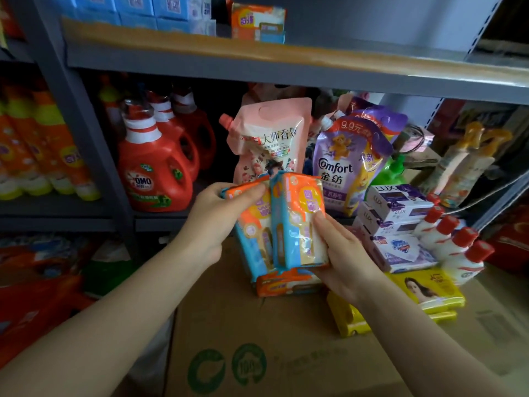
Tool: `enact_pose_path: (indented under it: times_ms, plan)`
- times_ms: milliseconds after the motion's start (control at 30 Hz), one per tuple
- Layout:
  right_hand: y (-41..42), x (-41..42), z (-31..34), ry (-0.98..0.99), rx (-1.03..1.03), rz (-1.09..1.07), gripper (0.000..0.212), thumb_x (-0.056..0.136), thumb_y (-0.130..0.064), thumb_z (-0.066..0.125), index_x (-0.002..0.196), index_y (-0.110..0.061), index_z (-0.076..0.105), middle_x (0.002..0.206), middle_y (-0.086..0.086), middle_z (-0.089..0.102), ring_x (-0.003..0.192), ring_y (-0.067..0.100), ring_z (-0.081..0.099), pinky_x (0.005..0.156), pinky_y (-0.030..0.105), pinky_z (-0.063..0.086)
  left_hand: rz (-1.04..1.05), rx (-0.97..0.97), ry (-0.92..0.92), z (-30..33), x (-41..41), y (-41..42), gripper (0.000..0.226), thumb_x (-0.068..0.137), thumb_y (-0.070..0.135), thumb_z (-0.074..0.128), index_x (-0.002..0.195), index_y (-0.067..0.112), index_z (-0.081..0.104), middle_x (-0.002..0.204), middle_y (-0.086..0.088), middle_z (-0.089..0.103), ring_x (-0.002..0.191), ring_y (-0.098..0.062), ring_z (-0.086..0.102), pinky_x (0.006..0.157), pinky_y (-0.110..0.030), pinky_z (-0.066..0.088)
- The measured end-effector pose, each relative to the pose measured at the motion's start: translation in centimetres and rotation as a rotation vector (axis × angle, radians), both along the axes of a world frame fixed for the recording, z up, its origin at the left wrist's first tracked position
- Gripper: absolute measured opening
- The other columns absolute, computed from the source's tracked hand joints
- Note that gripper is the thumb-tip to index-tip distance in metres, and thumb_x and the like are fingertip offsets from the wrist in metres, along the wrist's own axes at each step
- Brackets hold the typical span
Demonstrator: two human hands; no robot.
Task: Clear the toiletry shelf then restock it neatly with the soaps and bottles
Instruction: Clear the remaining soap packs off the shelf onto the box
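Head view, looking down over two bare forearms toward a grey metal shelf unit. Two orange-and-blue wrapped soap packs are held upright, side by side and touching, above a cardboard box (286, 339). The left soap pack (254, 233) is grasped by the left hand (211, 222), whose fingers are curled over its top end. The right soap pack (297, 219) is grasped by the right hand (343, 259), with the thumb pressed on its front face and the fingers wrapped behind. A third soap pack (286, 285) of the same kind is laid flat on the box just beneath them.

On the box to the right, boxed purple soaps (398, 204) are stacked, and beside them a row of white bottles with red caps (455, 245) is stood. Yellow soap bars (426, 290) are laid in front of those. Behind, a pink refill pouch (269, 138) and a purple Comfort pouch (343, 164) are stood upright. On the shelf to the left, red detergent jugs (154, 173) are lined up. The upper shelf board (257, 55) is largely bare, with one orange soap pack (257, 21) and blue boxes (160, 10) set at its back.
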State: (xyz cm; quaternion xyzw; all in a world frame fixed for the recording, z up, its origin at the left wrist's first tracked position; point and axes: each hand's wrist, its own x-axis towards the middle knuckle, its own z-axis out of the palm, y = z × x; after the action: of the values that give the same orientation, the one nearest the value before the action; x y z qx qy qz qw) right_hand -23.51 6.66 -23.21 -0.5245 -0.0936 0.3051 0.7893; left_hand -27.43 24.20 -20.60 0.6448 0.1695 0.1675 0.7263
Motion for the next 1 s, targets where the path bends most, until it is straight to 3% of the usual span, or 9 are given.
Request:
enact_pose_path:
  times_ms: [100,167,300,367,467,600,733,867,1000]
  plan:
    - [1.0,-0.2,-0.1,0.087,-0.027,-0.006,0.057,0.068,-0.042,0.059,0.120,-0.017,0.056,0.096,0.008,0.073,0.075,0.021,0.071,0.064,0.038,0.060,-0.054,0.047,-0.001,0.6,0.2,-0.3,0.034,0.080,0.039,0.065,0.088,0.007,0.063,0.067,0.000,0.067,0.057,-0.009,0.063,0.054,-0.021,0.048]
    - [1.6,-0.4,-0.1,0.185,-0.013,-0.006,0.067,0.064,-0.048,0.061,0.122,-0.014,0.057,0.104,0.010,0.071,0.080,0.022,0.071,0.062,0.036,0.059,-0.106,0.096,-0.023,1.1,-0.3,-0.1,0.046,0.074,0.054,0.063,0.093,0.011,0.063,0.079,-0.002,0.066,0.070,-0.012,0.063,0.065,-0.028,0.050]
    - [2.1,-0.5,0.0,0.354,0.110,0.030,0.054,0.070,-0.060,0.053,0.095,-0.017,0.076,0.100,0.008,0.072,0.085,0.025,0.070,0.088,0.049,0.050,-0.357,0.104,-0.185,1.4,-2.1,0.7,0.027,0.090,0.017,0.053,0.116,0.015,0.061,0.109,0.001,0.068,0.103,-0.013,0.063,0.088,-0.027,0.052]
    - [2.4,-0.6,0.2,0.422,0.227,0.022,0.053,0.084,-0.056,0.046,0.082,-0.014,0.078,0.094,0.011,0.072,0.081,0.030,0.070,0.084,0.058,0.049,-0.416,0.225,-0.255,1.0,-2.4,1.2,0.049,0.083,0.010,0.062,0.130,0.021,0.050,0.123,0.003,0.061,0.112,-0.010,0.058,0.094,-0.025,0.048]
    - [3.2,-1.5,1.3,0.467,0.268,0.049,0.043,0.085,-0.039,0.047,0.084,-0.005,0.073,0.088,0.019,0.071,0.071,0.035,0.070,0.066,0.059,0.051,-0.365,0.458,-0.301,0.2,-1.7,2.2,0.067,0.074,0.033,0.075,0.131,0.039,0.041,0.134,0.014,0.046,0.123,-0.005,0.047,0.101,-0.025,0.041]
    - [3.6,-2.4,2.9,0.492,0.169,0.098,0.039,0.080,-0.034,0.050,0.093,-0.002,0.068,0.087,0.022,0.069,0.067,0.037,0.068,0.059,0.050,0.055,-0.433,0.192,-0.129,-0.1,-0.8,3.1,0.063,0.076,0.035,0.072,0.131,0.039,0.042,0.133,-0.001,0.052,0.116,-0.012,0.054,0.092,-0.031,0.049]
    - [3.6,-2.2,3.7,0.577,0.172,0.068,0.048,0.091,-0.035,0.043,0.089,0.002,0.073,0.100,0.025,0.068,0.092,0.038,0.062,0.068,0.055,0.050,-0.519,-0.094,0.025,-0.9,-0.8,3.5,0.047,0.085,0.028,0.056,0.130,0.018,0.050,0.121,-0.017,0.059,0.087,-0.018,0.065,0.060,-0.027,0.054]
    - [3.7,-2.3,4.0,0.563,0.136,0.110,0.047,0.083,-0.035,0.048,0.081,0.004,0.074,0.100,0.024,0.068,0.092,0.037,0.062,0.070,0.054,0.051,-0.527,-0.200,0.028,-1.6,-1.1,3.3,0.050,0.083,0.030,0.054,0.131,0.016,0.049,0.113,-0.008,0.062,0.086,-0.013,0.065,0.059,-0.026,0.054]
    - [3.5,-2.0,3.5,0.521,0.023,0.113,0.042,0.072,-0.037,0.057,0.087,-0.001,0.075,0.100,0.020,0.069,0.083,0.034,0.068,0.068,0.052,0.054,-0.578,-0.214,0.048,-1.2,-1.2,3.3,0.052,0.086,0.049,0.047,0.129,0.020,0.054,0.128,-0.012,0.057,0.103,-0.020,0.060,0.071,-0.031,0.055]
